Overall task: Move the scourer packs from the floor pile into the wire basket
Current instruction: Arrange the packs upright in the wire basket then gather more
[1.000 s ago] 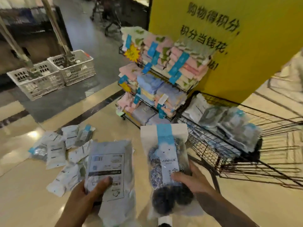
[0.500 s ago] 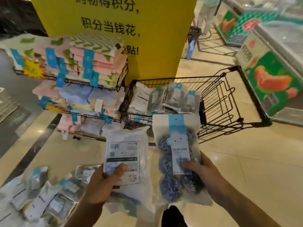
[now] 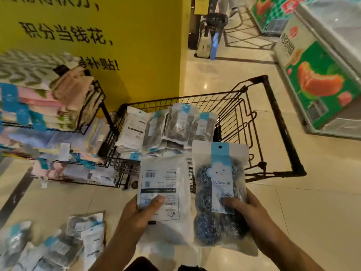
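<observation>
Towel rack [image 3: 58, 118] beside wire basket [image 3: 273, 122]

This is a shop, a supermarket by the look of it. A yellow sign wall [image 3: 136, 45] carries large printed Chinese slogans. Beside it, a tiered wire rack [image 3: 91, 106] holds folded towels with blue paper bands. A black wire basket [image 3: 273, 122] on the glossy tiled floor [image 3: 312, 192] holds sealed retail packs with hang holes and barcodes. At the right stands a chest freezer [image 3: 320, 79] with fruit artwork on its side, and an aisle runs on behind.
</observation>
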